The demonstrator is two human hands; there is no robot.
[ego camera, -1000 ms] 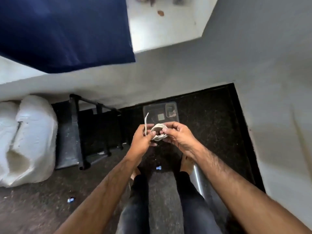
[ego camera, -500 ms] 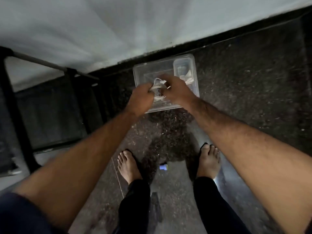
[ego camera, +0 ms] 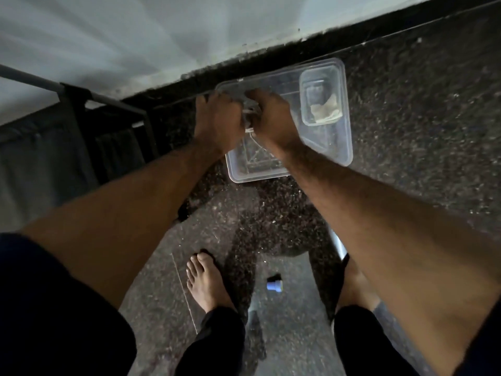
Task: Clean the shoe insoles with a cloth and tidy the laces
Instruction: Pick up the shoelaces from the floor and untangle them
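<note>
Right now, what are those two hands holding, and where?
Both the left hand and right hand grip a bundled white lace, one on each side.

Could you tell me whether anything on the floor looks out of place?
A small blue cap-like item lies loose on the dark floor between the bare feet, away from the clear plastic box where both hands hold the white lace.
</note>
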